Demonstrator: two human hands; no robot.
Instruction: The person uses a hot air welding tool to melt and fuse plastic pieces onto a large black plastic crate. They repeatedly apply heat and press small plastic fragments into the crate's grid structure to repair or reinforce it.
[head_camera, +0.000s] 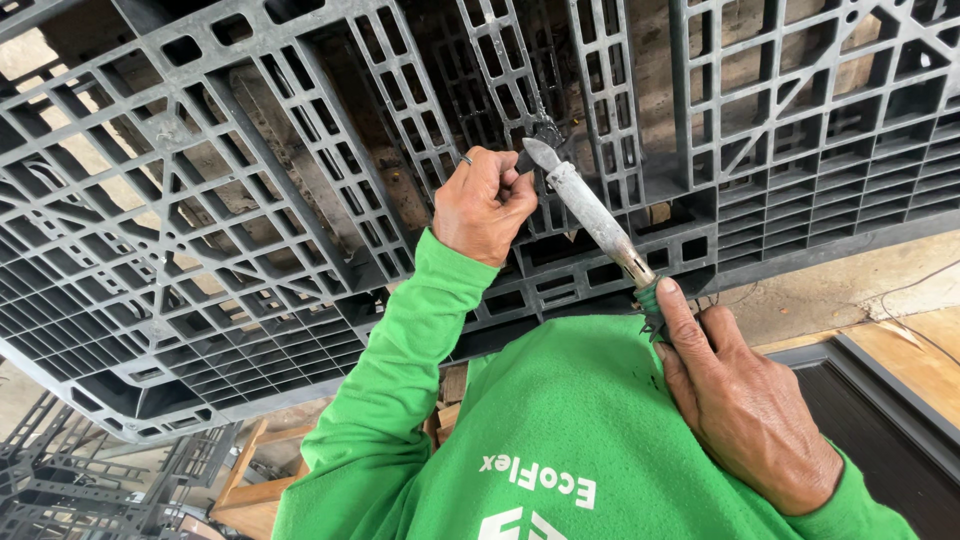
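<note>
A large dark grey plastic pallet (250, 200) with a grid of ribs fills most of the view. My left hand (483, 205) is closed and pinches a small dark strip against a rib near the pallet's middle. My right hand (745, 400) grips the green handle of a long metal iron (595, 215). The iron slants up to the left, and its flat pointed tip (540, 153) rests at the same rib, right beside my left fingertips. Both arms wear bright green sleeves.
More dark plastic pallets (60, 480) lie at the lower left, next to a wooden frame (250, 470). A concrete floor (820, 290) shows below the pallet's right edge. A wooden board (920, 350) and a dark frame (880, 420) sit at the right.
</note>
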